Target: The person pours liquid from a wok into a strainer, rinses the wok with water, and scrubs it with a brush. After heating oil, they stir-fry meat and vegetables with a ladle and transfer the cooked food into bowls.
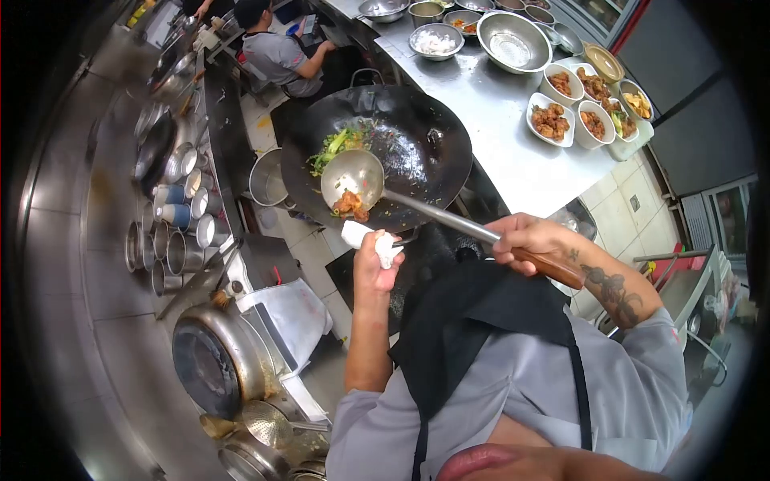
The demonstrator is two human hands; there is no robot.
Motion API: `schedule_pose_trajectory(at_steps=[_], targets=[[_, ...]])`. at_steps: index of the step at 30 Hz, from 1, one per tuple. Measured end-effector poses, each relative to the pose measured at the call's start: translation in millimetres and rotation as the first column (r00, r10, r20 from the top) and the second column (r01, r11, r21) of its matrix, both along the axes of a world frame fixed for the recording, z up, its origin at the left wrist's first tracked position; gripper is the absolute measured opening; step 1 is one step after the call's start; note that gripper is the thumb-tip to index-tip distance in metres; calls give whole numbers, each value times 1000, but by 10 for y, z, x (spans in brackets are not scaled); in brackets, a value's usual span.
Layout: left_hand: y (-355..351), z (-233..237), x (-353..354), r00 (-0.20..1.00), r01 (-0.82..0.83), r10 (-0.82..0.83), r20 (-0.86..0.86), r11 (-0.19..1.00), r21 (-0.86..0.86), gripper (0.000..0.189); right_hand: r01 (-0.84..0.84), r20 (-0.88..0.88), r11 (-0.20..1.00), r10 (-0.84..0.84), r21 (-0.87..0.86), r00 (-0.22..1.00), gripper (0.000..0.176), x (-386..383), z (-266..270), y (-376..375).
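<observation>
My left hand [377, 264] is closed around a folded white cloth [354, 234] at the near rim of a large black wok [437, 112]. A dark handle pokes out beside the cloth. With my right hand [525, 242] I grip a long metal ladle [346, 171] by its wooden end. The ladle's round bowl hangs over the left part of the wok, with brown saucy pieces of food [350, 206] at its near edge. Behind the bowl, chopped green vegetables [337, 148] lie in the wok, whose surface is oily.
Bowls of browned food [551, 123] stand on the steel counter [513, 164] at right, beside a large metal bowl [514, 42]. A metal pot [269, 178] is left of the wok. Another person [277, 56] sits beyond it. Metal cups [186, 252] and pans line the left side.
</observation>
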State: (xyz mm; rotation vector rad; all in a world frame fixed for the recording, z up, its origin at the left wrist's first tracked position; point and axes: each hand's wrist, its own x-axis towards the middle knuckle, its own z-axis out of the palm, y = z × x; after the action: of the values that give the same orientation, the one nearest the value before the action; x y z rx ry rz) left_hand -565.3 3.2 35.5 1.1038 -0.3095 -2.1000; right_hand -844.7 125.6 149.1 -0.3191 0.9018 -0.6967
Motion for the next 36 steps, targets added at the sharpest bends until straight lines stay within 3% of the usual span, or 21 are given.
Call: schedule_pose_trajectory(at_steps=[2,5,8,9,13,16,18,21,25,28,31,34,36], targets=[[-1,-13,22,1000,12,-12,-11,1000,5,10,49,129,995,-60,87,990,43,-30,-9,56],[-20,-11,38,999,18,-18,-39,1000,25,10,7,-25,999,-8,-33,1000,42,-67,-52,139],[-66,-33,44,997,36,-34,-67,999,38,10,-176,-380,967,95,-186,920,42,32,24,223],[-84,-33,38,996,44,-41,-81,998,39,9,-172,-389,972,98,-160,916,42,21,67,239],[-135,7,36,984,100,-92,-156,994,45,10,15,-198,996,-33,-92,980,43,-248,22,323],[-130,40,70,967,152,-149,-206,988,-1,9,-13,-382,981,-62,-191,922,42,-205,43,376],[-147,73,46,966,134,-131,-222,991,-2,11,125,-336,977,-177,-170,925,42,-267,-63,392],[-169,111,49,919,230,-228,-322,973,-34,13,278,-209,953,-299,-123,931,44,-367,85,445],[-137,170,-3,940,210,-218,-261,976,-58,13,158,-512,918,-339,-363,789,50,-399,147,467],[-123,163,-43,963,191,-207,-173,976,-104,13,-19,-775,909,-345,-417,529,53,-346,242,380],[-98,258,-105,976,176,-187,-111,979,-103,12,-236,-853,823,-470,-516,228,53,-306,-73,281],[-90,263,-137,982,170,-178,-59,978,-118,12,-107,-867,929,-283,-354,410,52,-71,94,321],[-89,281,-159,983,164,-173,-69,979,-117,10,-4,-704,944,-244,-331,667,51,-152,0,260]])
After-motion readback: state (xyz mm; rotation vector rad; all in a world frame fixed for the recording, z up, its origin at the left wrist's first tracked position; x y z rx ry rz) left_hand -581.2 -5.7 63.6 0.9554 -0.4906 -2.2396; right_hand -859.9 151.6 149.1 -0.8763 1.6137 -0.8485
